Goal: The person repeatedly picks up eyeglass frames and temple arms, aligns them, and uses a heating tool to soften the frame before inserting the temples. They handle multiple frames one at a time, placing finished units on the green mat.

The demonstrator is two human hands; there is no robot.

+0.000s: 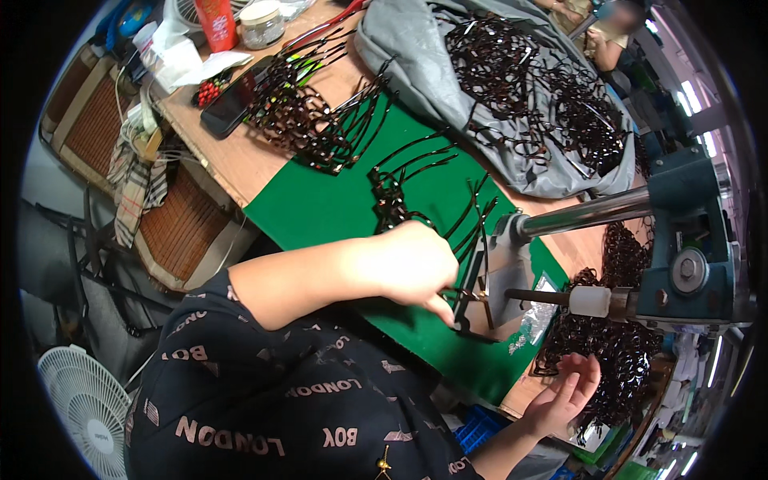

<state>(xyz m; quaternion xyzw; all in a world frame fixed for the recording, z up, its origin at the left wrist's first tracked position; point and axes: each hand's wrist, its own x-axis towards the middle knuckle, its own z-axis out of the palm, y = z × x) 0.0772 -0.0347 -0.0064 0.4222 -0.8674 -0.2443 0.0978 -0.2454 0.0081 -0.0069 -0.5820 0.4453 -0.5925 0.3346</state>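
My left hand is closed on a dark eyeglass frame and presses it against the metal jaw of a blue-green bench machine. My right hand is lower right, palm up with fingers apart, holding nothing. It sits beside a heap of dark frames under the machine. More dark frames lie on the green mat just beyond my left hand.
A grey cloth carries a big pile of frames. Another cluster of frames, a phone, a red can and a jar sit at the far left. A fan stands lower left; another person sits top right.
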